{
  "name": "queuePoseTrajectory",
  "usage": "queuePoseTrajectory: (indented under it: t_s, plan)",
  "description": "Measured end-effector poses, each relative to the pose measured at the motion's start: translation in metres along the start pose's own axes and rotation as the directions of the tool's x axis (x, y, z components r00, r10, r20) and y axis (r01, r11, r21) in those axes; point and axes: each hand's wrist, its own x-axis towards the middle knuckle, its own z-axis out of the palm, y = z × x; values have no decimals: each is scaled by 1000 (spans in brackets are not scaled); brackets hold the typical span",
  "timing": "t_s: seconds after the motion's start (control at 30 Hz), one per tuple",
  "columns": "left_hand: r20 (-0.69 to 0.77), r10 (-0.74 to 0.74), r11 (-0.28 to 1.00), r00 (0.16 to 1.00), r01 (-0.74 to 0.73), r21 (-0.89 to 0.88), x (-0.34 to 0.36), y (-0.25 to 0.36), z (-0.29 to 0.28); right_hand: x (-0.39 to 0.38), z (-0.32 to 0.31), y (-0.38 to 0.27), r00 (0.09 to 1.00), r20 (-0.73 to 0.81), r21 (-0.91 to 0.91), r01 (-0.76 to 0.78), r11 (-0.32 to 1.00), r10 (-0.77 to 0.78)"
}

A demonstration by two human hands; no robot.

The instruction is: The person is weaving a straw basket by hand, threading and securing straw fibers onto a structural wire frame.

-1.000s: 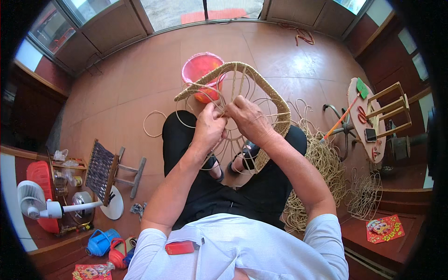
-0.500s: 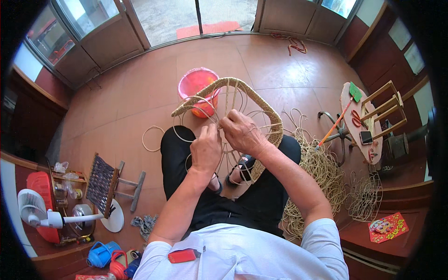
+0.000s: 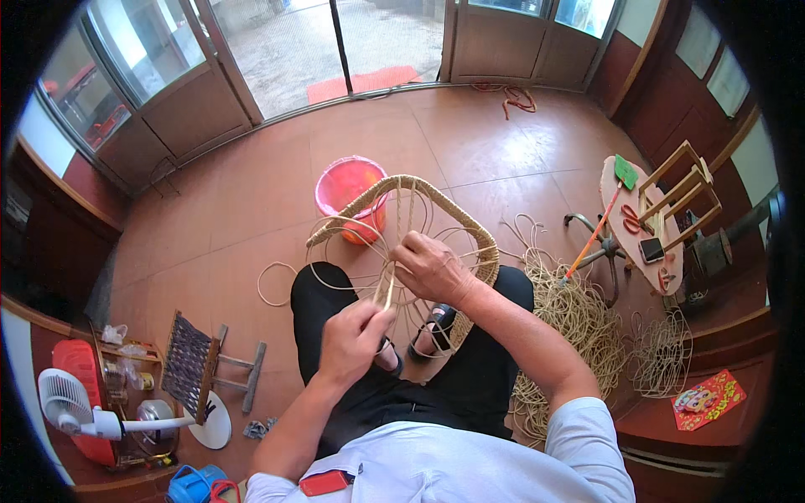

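Observation:
A curved frame [image 3: 454, 198], its rim wrapped tightly in tan cord, rests across my lap with cord strands strung over its opening. My left hand [image 3: 352, 337] is closed on a length of tan cord [image 3: 384, 289] pulled taut toward my body, below the middle of the frame. Just above and to the right, my right hand [image 3: 432, 267] pinches the cord where several strands meet; its fingertips partly hide that spot. Loose loops of cord hang around both hands, one curling out past my left knee.
A big heap of tan cord [image 3: 558, 335] lies right of my legs. Ahead stands a red bucket [image 3: 348, 186], partly behind the frame. At right, a small table [image 3: 616, 189] carries scissors and a phone. A woven stool [image 3: 191, 365] and a white fan [image 3: 67, 398] are at left.
My left hand has moved down toward my body, away from my right hand, drawing the cord out between them. My right hand stays at the strands' meeting point. The view has tilted slightly.

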Motion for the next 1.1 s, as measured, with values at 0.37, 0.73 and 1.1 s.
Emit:
queuePoseTrajectory:
  t_s: [0.37, 0.73, 1.1]
  plan:
    - [-206, -567, 461, 798, 514, 724, -223, -178, -225, 0, 11, 14, 997, -68, -158, 24, 987, -35]
    - [-925, -321, -272, 205, 915, 297, -442, -239, -521, -12, 9, 13, 990, -104, 15, -92, 996, 93]
    - [-168, -59, 927, 984, 117, 357, -53, -59, -67, 2, 16, 0, 992, -64, 34, -109, 993, 111]
